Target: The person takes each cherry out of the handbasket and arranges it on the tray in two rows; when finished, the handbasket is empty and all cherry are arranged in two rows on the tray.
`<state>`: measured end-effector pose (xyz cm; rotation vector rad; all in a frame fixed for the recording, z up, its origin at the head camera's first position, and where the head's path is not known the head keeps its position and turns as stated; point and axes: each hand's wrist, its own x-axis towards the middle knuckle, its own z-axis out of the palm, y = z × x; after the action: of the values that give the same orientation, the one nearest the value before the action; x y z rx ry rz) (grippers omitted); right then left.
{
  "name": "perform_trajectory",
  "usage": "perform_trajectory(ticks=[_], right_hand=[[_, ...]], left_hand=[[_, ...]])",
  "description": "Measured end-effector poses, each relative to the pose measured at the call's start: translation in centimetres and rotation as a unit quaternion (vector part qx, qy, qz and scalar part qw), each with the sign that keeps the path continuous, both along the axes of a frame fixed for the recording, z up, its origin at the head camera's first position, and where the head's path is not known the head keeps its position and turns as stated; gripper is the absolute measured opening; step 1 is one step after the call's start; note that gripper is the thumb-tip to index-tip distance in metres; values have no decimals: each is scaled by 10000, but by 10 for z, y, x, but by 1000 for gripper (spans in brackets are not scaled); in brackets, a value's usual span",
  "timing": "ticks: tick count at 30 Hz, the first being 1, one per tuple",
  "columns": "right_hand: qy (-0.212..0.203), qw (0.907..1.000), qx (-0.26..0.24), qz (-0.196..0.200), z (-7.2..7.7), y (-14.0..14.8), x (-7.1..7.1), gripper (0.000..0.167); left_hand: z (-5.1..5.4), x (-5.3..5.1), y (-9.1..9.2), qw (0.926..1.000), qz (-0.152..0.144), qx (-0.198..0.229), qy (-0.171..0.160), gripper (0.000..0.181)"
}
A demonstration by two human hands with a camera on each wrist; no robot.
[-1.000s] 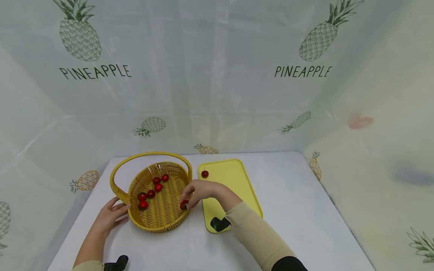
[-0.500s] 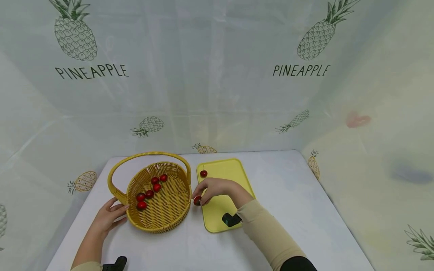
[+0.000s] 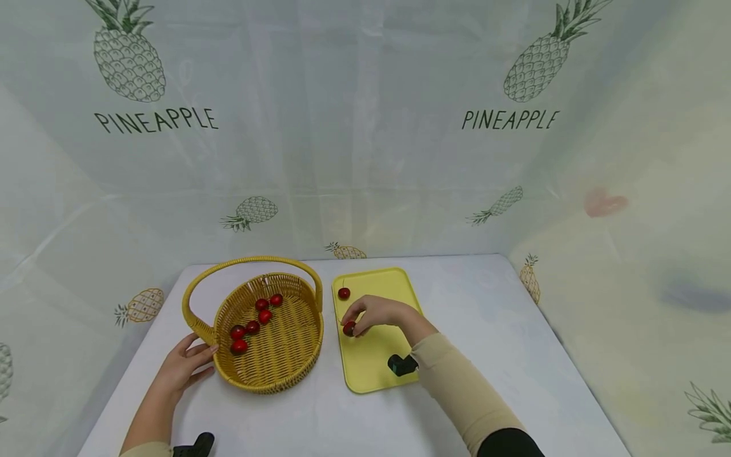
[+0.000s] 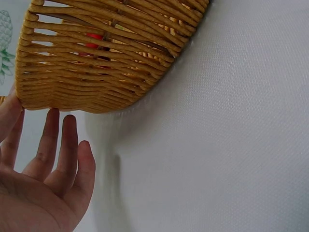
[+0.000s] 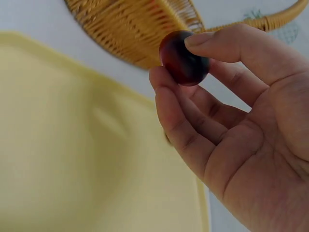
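My right hand (image 3: pixel 371 315) pinches a dark red cherry (image 3: pixel 349 329) between thumb and fingertips, over the left side of the yellow tray (image 3: pixel 377 368). In the right wrist view the cherry (image 5: pixel 183 59) looks glossy and nearly black on one side. My left hand (image 3: pixel 184 365) touches the left side of the yellow wicker basket (image 3: pixel 285 355) by the base of its handle. Its fingers (image 4: pixel 70 145) are loosely extended against the woven wall (image 4: pixel 96 67). Several red cherries (image 3: pixel 252 327) lie inside the basket, mostly in its left half.
Another cherry (image 3: pixel 344 293) with a thin stem lies in the tray's far left corner. The basket's arched handle (image 3: pixel 257 259) rises over its far side. Basket and tray stand side by side on a white table (image 3: pixel 485 355), with a pineapple-print sheet (image 3: pixel 365 158) behind it.
My right hand has moved right from above the basket, past its rim, to above the tray, still pinching the cherry. My left hand and the basket have stayed in place.
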<state>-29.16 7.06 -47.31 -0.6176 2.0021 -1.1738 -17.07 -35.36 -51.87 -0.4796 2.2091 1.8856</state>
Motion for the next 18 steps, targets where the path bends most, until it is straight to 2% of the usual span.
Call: perform_trajectory(ticks=[8,18], right_hand=[[223,9989,116,-396,-9,11,-10,25],[493,9926,121,-1107,-28,22,-34,28]], left_hand=[[0,0,-2,10000,-1,-8,-8,85],[0,0,0,10000,41,-82,-10,86]])
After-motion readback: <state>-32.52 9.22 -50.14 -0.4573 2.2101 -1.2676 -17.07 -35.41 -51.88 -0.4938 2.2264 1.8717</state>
